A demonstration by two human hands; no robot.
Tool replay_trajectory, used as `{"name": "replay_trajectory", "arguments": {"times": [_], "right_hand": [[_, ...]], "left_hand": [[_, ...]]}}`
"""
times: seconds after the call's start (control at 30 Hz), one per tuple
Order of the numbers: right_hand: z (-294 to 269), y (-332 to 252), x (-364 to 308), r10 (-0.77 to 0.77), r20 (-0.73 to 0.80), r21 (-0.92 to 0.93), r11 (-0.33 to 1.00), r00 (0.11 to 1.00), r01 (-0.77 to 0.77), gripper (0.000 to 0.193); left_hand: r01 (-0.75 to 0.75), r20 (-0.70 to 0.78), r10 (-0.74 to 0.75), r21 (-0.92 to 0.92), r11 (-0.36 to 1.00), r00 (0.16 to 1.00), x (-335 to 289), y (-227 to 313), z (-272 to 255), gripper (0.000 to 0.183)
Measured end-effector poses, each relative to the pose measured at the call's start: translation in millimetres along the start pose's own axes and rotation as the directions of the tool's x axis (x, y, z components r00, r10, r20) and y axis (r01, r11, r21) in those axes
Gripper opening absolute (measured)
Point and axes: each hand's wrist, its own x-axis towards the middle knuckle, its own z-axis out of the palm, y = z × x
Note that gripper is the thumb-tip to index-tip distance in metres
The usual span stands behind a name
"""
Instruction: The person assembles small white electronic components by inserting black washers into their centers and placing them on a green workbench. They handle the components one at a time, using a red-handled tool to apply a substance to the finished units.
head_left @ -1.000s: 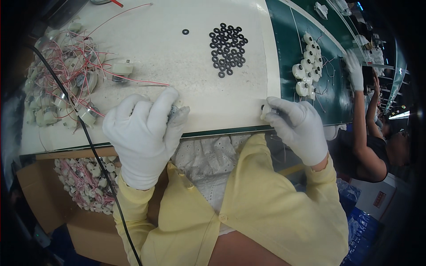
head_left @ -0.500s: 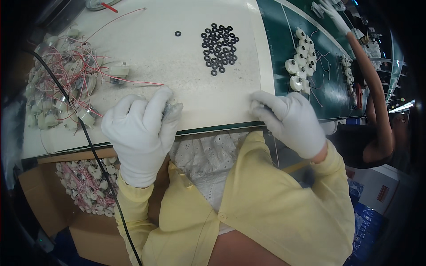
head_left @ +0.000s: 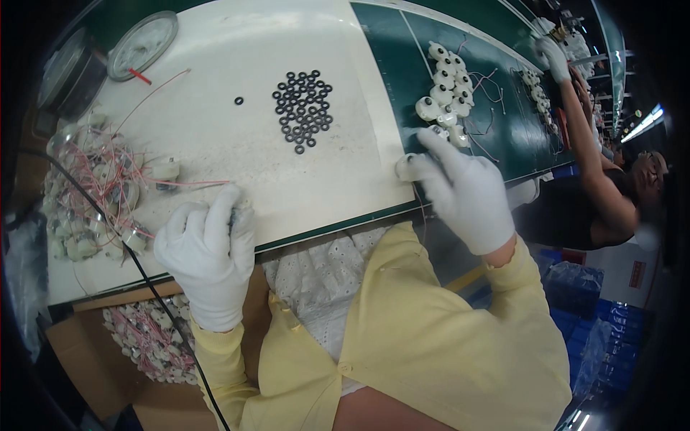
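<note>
My left hand [head_left: 208,248], in a white glove, is closed at the table's near edge. A small greyish part [head_left: 234,217] shows between its thumb and fingers, mostly hidden. By those fingertips ends a red wire from a loose white motor [head_left: 165,171]. Farther right, my right hand [head_left: 463,190], gloved too, grips a small round white motor [head_left: 407,167] at its thumb tip, above the edge of the white sheet. Its index finger stretches toward a cluster of similar motors [head_left: 440,95] with black centres on the green mat. A thin wire hangs below this hand.
Many black rubber rings [head_left: 302,108] lie mid-table, one ring [head_left: 239,101] apart. At left is a tangled heap of wired motors [head_left: 93,187], crossed by a black cable [head_left: 136,258]. A cardboard box [head_left: 93,352] of parts stands below. A co-worker's gloved hand [head_left: 552,57] is at far right.
The view has swung right, shifting the table leftward in it. My right hand has moved across the table toward the motor cluster, carrying the white motor. My left hand stays in place on the table.
</note>
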Motion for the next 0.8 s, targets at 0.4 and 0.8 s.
{"name": "replay_trajectory", "arguments": {"times": [0.4, 0.8], "right_hand": [[-11, 9, -12, -0.091, 0.024, 0.134, 0.987, 0.996, 0.087, 0.041], [-6, 27, -9, -0.021, 0.036, 0.079, 0.997, 0.999, 0.018, 0.039]], "left_hand": [[-0.012, 0.017, 0.013, -0.017, 1.0, 1.0, 4, 3, -1, 0.019], [-0.021, 0.005, 0.021, -0.022, 1.0, 1.0, 5, 3, -1, 0.017]]}}
